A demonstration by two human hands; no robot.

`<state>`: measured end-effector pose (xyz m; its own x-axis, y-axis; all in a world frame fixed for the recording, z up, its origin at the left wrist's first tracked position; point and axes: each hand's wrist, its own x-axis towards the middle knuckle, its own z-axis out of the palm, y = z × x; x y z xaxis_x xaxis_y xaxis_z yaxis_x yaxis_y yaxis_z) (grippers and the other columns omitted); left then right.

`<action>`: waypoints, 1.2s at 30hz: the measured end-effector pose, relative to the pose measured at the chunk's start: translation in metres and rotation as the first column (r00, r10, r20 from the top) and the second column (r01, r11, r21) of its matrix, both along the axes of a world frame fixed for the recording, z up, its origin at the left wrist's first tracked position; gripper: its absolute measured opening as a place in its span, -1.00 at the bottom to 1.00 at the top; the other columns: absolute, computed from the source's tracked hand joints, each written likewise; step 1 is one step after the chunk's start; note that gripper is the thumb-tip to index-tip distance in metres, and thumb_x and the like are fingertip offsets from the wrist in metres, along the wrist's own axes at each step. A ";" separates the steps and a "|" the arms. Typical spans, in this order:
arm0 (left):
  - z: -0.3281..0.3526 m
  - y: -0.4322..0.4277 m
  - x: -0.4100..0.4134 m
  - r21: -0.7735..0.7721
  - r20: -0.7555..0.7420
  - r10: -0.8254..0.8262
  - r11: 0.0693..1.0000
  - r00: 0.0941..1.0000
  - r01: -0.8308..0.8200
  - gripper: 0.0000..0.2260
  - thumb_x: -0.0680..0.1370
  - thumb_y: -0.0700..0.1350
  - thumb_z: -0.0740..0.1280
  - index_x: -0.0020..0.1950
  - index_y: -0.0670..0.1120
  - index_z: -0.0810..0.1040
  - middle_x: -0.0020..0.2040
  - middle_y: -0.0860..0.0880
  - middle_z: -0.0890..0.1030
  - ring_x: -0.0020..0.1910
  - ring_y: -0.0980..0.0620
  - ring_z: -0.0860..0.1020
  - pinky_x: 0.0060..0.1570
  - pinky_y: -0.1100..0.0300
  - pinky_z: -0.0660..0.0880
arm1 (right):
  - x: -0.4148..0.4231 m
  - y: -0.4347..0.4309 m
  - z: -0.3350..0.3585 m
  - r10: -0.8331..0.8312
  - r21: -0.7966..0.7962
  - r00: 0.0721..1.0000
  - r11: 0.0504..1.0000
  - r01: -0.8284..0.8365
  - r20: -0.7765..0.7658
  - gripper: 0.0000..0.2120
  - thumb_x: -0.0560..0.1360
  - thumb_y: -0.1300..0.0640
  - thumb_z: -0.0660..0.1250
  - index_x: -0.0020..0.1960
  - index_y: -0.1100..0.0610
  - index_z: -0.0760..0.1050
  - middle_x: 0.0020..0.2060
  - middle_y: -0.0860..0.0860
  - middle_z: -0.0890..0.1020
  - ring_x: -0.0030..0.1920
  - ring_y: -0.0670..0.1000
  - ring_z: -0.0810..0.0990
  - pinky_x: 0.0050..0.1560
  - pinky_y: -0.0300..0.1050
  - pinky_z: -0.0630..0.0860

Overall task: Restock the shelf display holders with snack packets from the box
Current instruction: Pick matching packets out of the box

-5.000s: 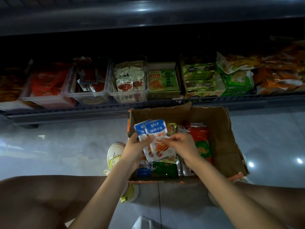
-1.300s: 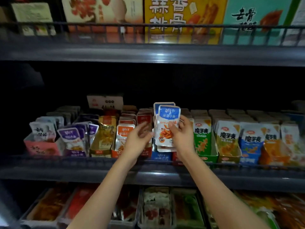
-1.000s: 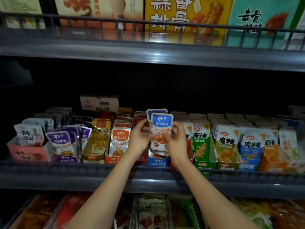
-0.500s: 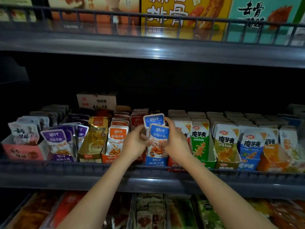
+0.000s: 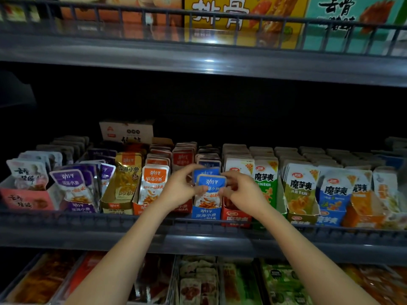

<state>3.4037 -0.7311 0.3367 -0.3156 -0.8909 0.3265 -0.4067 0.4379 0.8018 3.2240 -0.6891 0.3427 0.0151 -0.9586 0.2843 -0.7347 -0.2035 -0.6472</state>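
The blue fish-snack packets (image 5: 210, 191) sit low in their blue holder (image 5: 206, 214), pinched at either edge by the curled fingers of left hand (image 5: 178, 190) and right hand (image 5: 242, 193); this batch looks nearly placed, box out of sight

Above you, a tall yellow printed carton (image 5: 242, 23) stands behind the wire rail, just beside a teal printed carton (image 5: 352, 18) on its right. A small white cardboard box (image 5: 126, 131) sits in the dark rear. Below, red-and-white sachets (image 5: 198, 282) lie stacked.

Grey shelf (image 5: 198, 241) — cardboard holders (image 5: 206, 213) of snack packets (image 5: 265, 183) side by side
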 end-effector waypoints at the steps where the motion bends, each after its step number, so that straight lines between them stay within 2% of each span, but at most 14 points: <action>1: -0.001 0.000 0.003 0.002 0.024 -0.001 1.000 1.000 0.001 -0.57 0.47 -0.15 0.44 0.31 -0.02 0.45 0.12 0.11 0.51 0.06 0.19 0.50 -0.11 0.39 0.48 | -0.002 0.002 0.001 0.013 0.015 1.000 1.000 -0.013 0.004 -0.65 0.52 0.13 0.35 0.30 0.07 0.45 0.10 -0.06 0.62 0.05 -0.10 0.56 0.11 -0.14 0.53; 5: -0.006 0.000 0.011 0.070 0.014 -0.013 0.998 1.000 0.012 -0.73 0.52 -0.15 0.37 0.21 -0.03 0.52 0.07 0.06 0.59 0.10 0.09 0.56 -0.03 0.23 0.56 | -0.009 0.008 0.011 0.015 0.065 0.970 0.997 -0.032 0.243 -0.77 0.57 0.09 0.27 0.21 0.06 0.52 0.08 -0.10 0.59 0.04 -0.15 0.53 -0.02 -0.30 0.47; 8: -0.007 0.000 0.011 0.087 0.093 -0.004 0.996 0.996 -0.004 -0.76 0.54 -0.15 0.34 0.21 -0.04 0.53 0.12 0.03 0.58 0.13 0.08 0.54 0.06 0.18 0.53 | -0.009 0.010 0.020 -0.020 0.041 0.924 0.999 0.004 0.381 -0.84 0.58 0.09 0.24 0.12 0.01 0.54 0.03 -0.10 0.60 0.05 -0.06 0.56 0.02 -0.18 0.50; 10: -0.008 0.000 0.009 0.074 0.167 0.017 0.997 0.986 -0.030 -0.75 0.54 -0.15 0.34 0.23 -0.04 0.54 0.15 0.05 0.55 0.15 0.08 0.51 0.09 0.19 0.49 | -0.009 0.009 0.023 0.007 0.051 0.909 0.998 -0.032 0.417 -0.87 0.57 0.08 0.26 0.09 -0.03 0.53 0.02 -0.10 0.62 0.03 -0.04 0.59 -0.03 -0.20 0.53; 12: -0.009 -0.001 0.007 0.057 0.205 0.045 0.997 0.978 -0.058 -0.74 0.55 -0.13 0.34 0.24 -0.04 0.54 0.18 0.03 0.56 0.15 0.07 0.52 0.11 0.16 0.49 | -0.008 0.006 0.025 0.054 0.092 0.940 0.992 -0.090 0.337 -0.72 0.51 0.02 0.34 0.21 0.00 0.51 0.11 -0.11 0.60 0.06 -0.09 0.58 0.04 -0.20 0.52; 15: -0.008 -0.003 0.004 0.049 0.205 0.080 0.995 0.975 -0.092 -0.73 0.55 -0.12 0.33 0.26 -0.05 0.52 0.17 -0.02 0.58 0.12 0.05 0.54 0.05 0.18 0.50 | -0.003 0.002 0.020 0.096 0.135 0.995 0.987 -0.091 -0.029 -0.44 0.44 -0.02 0.43 0.40 0.01 0.37 0.26 -0.10 0.51 0.12 -0.09 0.56 0.18 -0.12 0.50; 17: -0.005 -0.004 0.003 0.046 0.209 0.075 0.995 0.975 -0.086 -0.73 0.55 -0.12 0.34 0.25 -0.04 0.52 0.18 -0.02 0.56 0.13 0.05 0.52 0.04 0.20 0.49 | 0.004 0.000 0.012 0.049 0.079 0.970 0.996 -0.031 -0.239 -0.42 0.45 -0.01 0.42 0.42 0.00 0.34 0.28 -0.06 0.51 0.17 -0.05 0.54 0.20 -0.06 0.50; 19: -0.001 -0.009 0.002 0.042 0.240 0.075 0.995 0.968 -0.088 -0.71 0.53 -0.09 0.36 0.25 -0.02 0.51 0.20 0.00 0.54 0.17 0.04 0.50 0.13 0.11 0.48 | 0.008 -0.002 0.007 -0.014 0.019 0.964 1.000 0.020 -0.266 -0.53 0.48 0.01 0.39 0.37 0.00 0.41 0.22 -0.06 0.56 0.17 -0.03 0.54 0.18 -0.05 0.50; 22: 0.007 -0.018 0.000 0.161 0.144 0.044 0.985 0.989 -0.067 -0.63 0.48 -0.11 0.42 0.27 0.03 0.46 0.20 0.04 0.53 0.13 0.08 0.49 0.04 0.15 0.49 | 0.007 -0.008 0.005 -0.086 -0.010 0.981 0.996 0.085 -0.172 -0.72 0.51 0.05 0.36 0.21 0.01 0.53 0.05 -0.08 0.62 0.03 -0.08 0.57 0.00 -0.18 0.48; 25: 0.013 -0.029 -0.002 0.341 -0.029 0.007 0.940 1.000 0.003 -0.39 0.41 -0.17 0.48 0.40 0.03 0.33 0.28 0.01 0.48 0.12 0.09 0.46 -0.08 0.28 0.42 | 0.004 -0.014 0.003 -0.106 0.008 0.994 0.994 0.106 -0.031 -0.68 0.47 0.12 0.41 0.21 0.03 0.52 -0.04 -0.08 0.62 -0.02 -0.08 0.57 -0.01 -0.16 0.52; 27: 0.014 -0.036 -0.001 0.365 0.017 0.024 0.931 1.000 -0.028 -0.30 0.37 -0.12 0.52 0.44 0.02 0.30 0.34 -0.03 0.45 0.24 0.01 0.44 0.10 0.17 0.42 | 0.002 -0.018 0.003 -0.097 0.022 0.995 0.995 0.096 0.026 -0.62 0.45 0.14 0.44 0.24 0.03 0.50 -0.08 -0.08 0.62 -0.02 -0.06 0.59 0.02 -0.08 0.56; 29: 0.014 -0.044 -0.001 0.264 0.201 0.086 0.955 0.976 -0.138 -0.28 0.33 -0.02 0.54 0.43 0.05 0.32 0.38 -0.05 0.42 0.34 -0.06 0.38 0.29 0.02 0.36 | 0.000 -0.021 0.004 -0.086 0.042 0.994 0.996 0.084 0.061 -0.62 0.43 0.13 0.46 0.22 0.02 0.52 -0.09 -0.07 0.62 -0.02 -0.04 0.60 0.05 0.00 0.57; 31: 0.015 -0.046 -0.002 0.150 0.324 0.115 0.974 0.939 -0.171 -0.29 0.33 0.02 0.54 0.42 0.07 0.34 0.40 -0.05 0.39 0.38 -0.08 0.32 0.35 -0.03 0.30 | -0.002 -0.023 0.004 -0.083 0.058 0.991 0.995 0.077 0.106 -0.65 0.43 0.13 0.46 0.20 0.03 0.53 -0.11 -0.07 0.61 -0.02 -0.03 0.60 0.06 0.02 0.56; 36: 0.019 -0.047 -0.003 0.313 0.155 -0.081 0.949 0.985 0.029 -0.40 0.41 -0.06 0.49 0.41 -0.02 0.37 0.34 -0.05 0.47 0.20 0.06 0.48 0.17 0.14 0.46 | -0.005 -0.024 0.005 -0.061 0.111 0.971 0.993 0.035 0.231 -0.82 0.48 0.20 0.40 0.06 0.04 0.54 -0.11 -0.03 0.64 -0.08 0.03 0.65 0.02 0.04 0.60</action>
